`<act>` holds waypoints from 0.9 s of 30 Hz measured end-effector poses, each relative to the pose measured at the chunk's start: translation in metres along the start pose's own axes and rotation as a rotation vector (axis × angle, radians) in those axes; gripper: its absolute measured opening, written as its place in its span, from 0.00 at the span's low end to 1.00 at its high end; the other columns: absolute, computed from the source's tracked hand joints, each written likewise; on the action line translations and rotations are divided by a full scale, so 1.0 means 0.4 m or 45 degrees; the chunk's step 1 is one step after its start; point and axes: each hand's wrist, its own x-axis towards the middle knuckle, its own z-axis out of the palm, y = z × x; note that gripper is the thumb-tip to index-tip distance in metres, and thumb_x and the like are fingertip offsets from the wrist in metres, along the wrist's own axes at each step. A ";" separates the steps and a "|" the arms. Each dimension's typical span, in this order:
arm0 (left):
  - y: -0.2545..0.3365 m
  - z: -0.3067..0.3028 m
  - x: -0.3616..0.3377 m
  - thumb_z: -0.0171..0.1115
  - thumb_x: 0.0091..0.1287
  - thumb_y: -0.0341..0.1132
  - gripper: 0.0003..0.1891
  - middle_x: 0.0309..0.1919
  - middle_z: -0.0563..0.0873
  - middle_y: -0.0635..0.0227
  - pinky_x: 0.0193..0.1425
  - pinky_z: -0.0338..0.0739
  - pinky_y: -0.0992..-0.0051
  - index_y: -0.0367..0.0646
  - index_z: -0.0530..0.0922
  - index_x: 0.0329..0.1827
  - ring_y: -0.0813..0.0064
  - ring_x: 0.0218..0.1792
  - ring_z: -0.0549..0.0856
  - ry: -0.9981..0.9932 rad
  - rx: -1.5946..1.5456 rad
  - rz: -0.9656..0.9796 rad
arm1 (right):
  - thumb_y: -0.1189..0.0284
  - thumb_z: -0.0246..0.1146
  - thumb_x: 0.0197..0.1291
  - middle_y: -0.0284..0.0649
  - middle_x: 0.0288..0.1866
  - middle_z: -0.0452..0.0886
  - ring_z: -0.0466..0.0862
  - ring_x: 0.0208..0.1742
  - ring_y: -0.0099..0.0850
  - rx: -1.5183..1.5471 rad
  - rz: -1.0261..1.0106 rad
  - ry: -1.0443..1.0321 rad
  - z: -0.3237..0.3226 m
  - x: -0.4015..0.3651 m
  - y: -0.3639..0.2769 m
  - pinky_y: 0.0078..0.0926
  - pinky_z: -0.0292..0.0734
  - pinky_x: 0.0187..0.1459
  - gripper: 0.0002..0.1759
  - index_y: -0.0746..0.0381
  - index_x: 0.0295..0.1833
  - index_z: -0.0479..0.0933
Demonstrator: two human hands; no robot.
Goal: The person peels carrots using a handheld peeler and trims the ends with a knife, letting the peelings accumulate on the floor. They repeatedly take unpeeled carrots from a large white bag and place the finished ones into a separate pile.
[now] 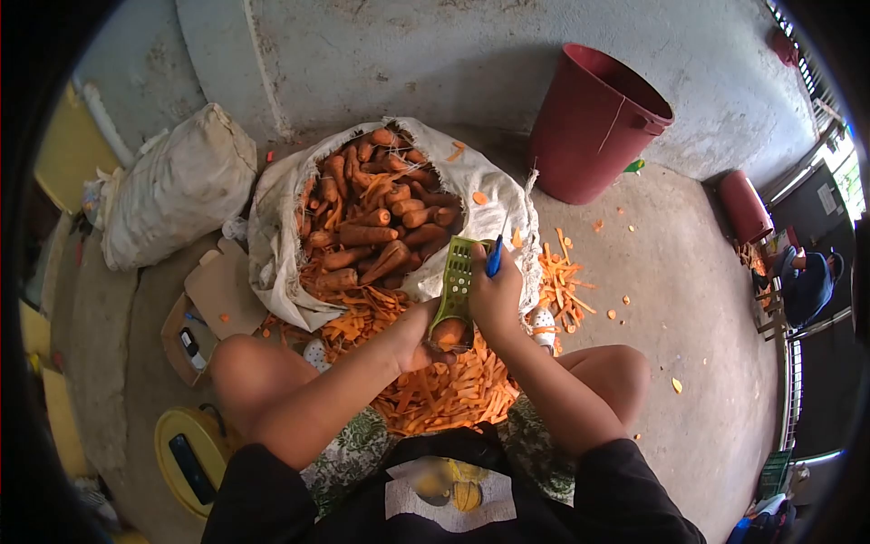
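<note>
My left hand (414, 340) is closed around a carrot (448, 335), whose thick end shows at the fingers. A long green plastic strip with rows of holes (459, 281) reaches from that carrot up to my right hand (496, 295). My right hand is closed beside the strip, and a blue handle-like piece (494, 257) sticks up from its fingers. I cannot make out what tool the blue piece belongs to, nor which hand bears the strip. Below both hands lies a heap of orange carrot peelings (444, 394).
An open white sack (494, 181) full of carrots (367, 234) stands ahead. Behind it are a closed sack (186, 181) and a dark red bin (580, 127). A cardboard box (186, 340) and a yellow lidded bucket (168, 444) with a phone sit left. Another person (807, 286) is far right.
</note>
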 end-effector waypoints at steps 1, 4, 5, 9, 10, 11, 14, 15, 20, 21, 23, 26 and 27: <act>0.000 0.005 0.001 0.36 0.68 0.47 0.19 0.26 0.78 0.64 0.17 0.66 0.79 0.44 0.71 0.40 0.73 0.23 0.76 0.004 0.001 -0.003 | 0.70 0.55 0.60 0.34 0.14 0.63 0.60 0.19 0.21 0.003 0.004 0.001 0.003 -0.002 0.007 0.25 0.58 0.21 0.14 0.66 0.25 0.65; -0.006 0.011 0.008 0.36 0.68 0.47 0.19 0.25 0.78 0.64 0.14 0.65 0.80 0.43 0.72 0.39 0.73 0.21 0.76 0.117 -0.085 0.054 | 0.70 0.54 0.60 0.34 0.14 0.63 0.60 0.19 0.21 -0.008 -0.050 0.028 0.011 -0.005 0.029 0.24 0.59 0.21 0.13 0.66 0.26 0.65; -0.014 0.000 0.016 0.36 0.68 0.48 0.19 0.24 0.78 0.64 0.13 0.63 0.81 0.43 0.72 0.38 0.73 0.19 0.75 0.119 -0.037 0.069 | 0.70 0.54 0.61 0.34 0.14 0.63 0.60 0.19 0.21 -0.042 -0.051 0.031 0.011 -0.005 0.033 0.24 0.59 0.21 0.13 0.66 0.26 0.66; -0.019 -0.038 0.035 0.35 0.67 0.48 0.20 0.22 0.78 0.64 0.09 0.58 0.83 0.42 0.72 0.37 0.74 0.16 0.74 -0.102 0.022 0.046 | 0.69 0.54 0.60 0.35 0.14 0.63 0.60 0.18 0.22 -0.168 -0.059 0.048 0.005 -0.004 0.033 0.25 0.59 0.21 0.13 0.66 0.26 0.66; -0.019 -0.042 0.036 0.35 0.67 0.48 0.20 0.22 0.78 0.64 0.09 0.58 0.83 0.42 0.72 0.37 0.74 0.16 0.74 -0.103 0.021 0.047 | 0.69 0.54 0.60 0.35 0.14 0.63 0.60 0.18 0.22 -0.169 -0.060 0.048 0.005 -0.003 0.033 0.25 0.59 0.21 0.13 0.66 0.26 0.66; -0.019 -0.043 0.037 0.35 0.67 0.48 0.20 0.22 0.77 0.63 0.09 0.58 0.83 0.41 0.72 0.37 0.74 0.16 0.74 -0.111 0.001 0.047 | 0.69 0.54 0.60 0.35 0.14 0.63 0.60 0.18 0.22 -0.181 -0.066 0.060 0.006 -0.002 0.033 0.25 0.59 0.21 0.14 0.66 0.26 0.66; -0.024 -0.047 0.039 0.35 0.67 0.47 0.20 0.22 0.77 0.63 0.09 0.57 0.84 0.41 0.72 0.38 0.75 0.17 0.74 -0.120 -0.055 0.059 | 0.69 0.55 0.60 0.36 0.13 0.63 0.60 0.17 0.23 -0.184 -0.048 0.073 0.010 0.001 0.040 0.26 0.59 0.20 0.14 0.66 0.26 0.66; -0.024 -0.049 0.038 0.35 0.67 0.47 0.20 0.22 0.76 0.63 0.09 0.57 0.85 0.41 0.72 0.38 0.75 0.18 0.74 -0.117 -0.088 0.073 | 0.68 0.55 0.60 0.36 0.12 0.63 0.60 0.16 0.23 -0.170 -0.025 0.072 0.013 0.003 0.042 0.27 0.58 0.19 0.14 0.66 0.26 0.66; -0.018 -0.058 0.041 0.34 0.67 0.47 0.21 0.23 0.76 0.63 0.09 0.56 0.85 0.40 0.71 0.39 0.76 0.18 0.73 -0.090 -0.110 0.070 | 0.67 0.55 0.60 0.43 0.13 0.67 0.66 0.16 0.33 -0.234 -0.035 0.080 0.024 0.021 0.069 0.31 0.62 0.21 0.15 0.67 0.27 0.68; -0.018 -0.058 0.041 0.35 0.66 0.47 0.21 0.23 0.76 0.63 0.09 0.56 0.86 0.39 0.72 0.39 0.76 0.18 0.73 -0.086 -0.120 0.076 | 0.66 0.55 0.59 0.50 0.15 0.70 0.72 0.17 0.43 -0.240 0.000 0.061 0.026 0.023 0.070 0.35 0.65 0.23 0.15 0.68 0.29 0.70; -0.015 -0.051 0.041 0.36 0.67 0.47 0.19 0.22 0.76 0.65 0.09 0.55 0.85 0.42 0.72 0.37 0.76 0.16 0.73 -0.038 -0.118 0.084 | 0.66 0.55 0.59 0.50 0.15 0.69 0.72 0.17 0.43 -0.233 0.037 0.048 0.024 0.026 0.063 0.36 0.66 0.24 0.15 0.68 0.29 0.70; -0.013 -0.048 0.043 0.37 0.67 0.47 0.18 0.22 0.76 0.67 0.09 0.56 0.85 0.44 0.72 0.36 0.76 0.15 0.73 0.005 -0.156 0.101 | 0.67 0.55 0.60 0.43 0.14 0.68 0.68 0.17 0.33 -0.211 0.079 0.057 0.027 0.034 0.076 0.31 0.63 0.22 0.14 0.68 0.28 0.70; -0.013 -0.049 0.044 0.37 0.67 0.47 0.18 0.22 0.76 0.67 0.09 0.57 0.85 0.43 0.72 0.37 0.76 0.15 0.73 0.000 -0.197 0.114 | 0.68 0.55 0.60 0.36 0.14 0.67 0.63 0.16 0.22 -0.195 0.081 0.076 0.030 0.041 0.094 0.26 0.59 0.20 0.14 0.67 0.28 0.70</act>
